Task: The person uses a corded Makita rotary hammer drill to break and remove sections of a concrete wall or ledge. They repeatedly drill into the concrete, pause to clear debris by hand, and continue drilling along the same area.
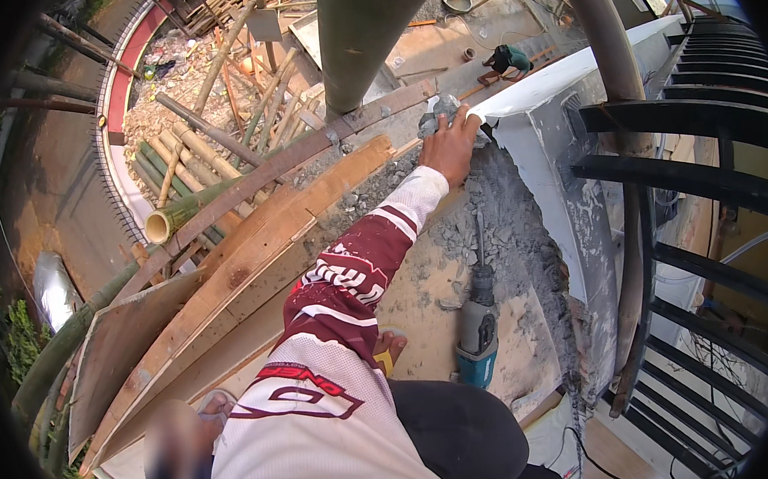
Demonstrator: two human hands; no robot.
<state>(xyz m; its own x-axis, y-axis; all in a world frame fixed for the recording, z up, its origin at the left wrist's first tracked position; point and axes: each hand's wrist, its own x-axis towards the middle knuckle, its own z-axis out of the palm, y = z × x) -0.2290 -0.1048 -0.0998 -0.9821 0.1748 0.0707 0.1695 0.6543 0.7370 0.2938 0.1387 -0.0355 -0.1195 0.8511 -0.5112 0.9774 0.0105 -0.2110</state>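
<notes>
My left arm, in a white and maroon long sleeve, stretches up across the middle. My left hand (452, 148) is closed on a grey concrete chunk (437, 114) at the far end of the wall's broken edge, its fingers bent over the lump. Beside the hand runs a white-topped concrete wall (542, 108) with a chipped face. A grey and teal demolition hammer (478, 340) lies on the boards, its bit pointing away from me into grey rubble (512, 217). My right hand is out of view.
My sandalled feet (390, 350) stand on dusty wooden planks (250, 240). A thick green pole (368, 36) rises ahead, and black metal bars (710, 185) line the right. Far below, bamboo poles (183, 164) lie on debris, and a person (507, 62) bends over.
</notes>
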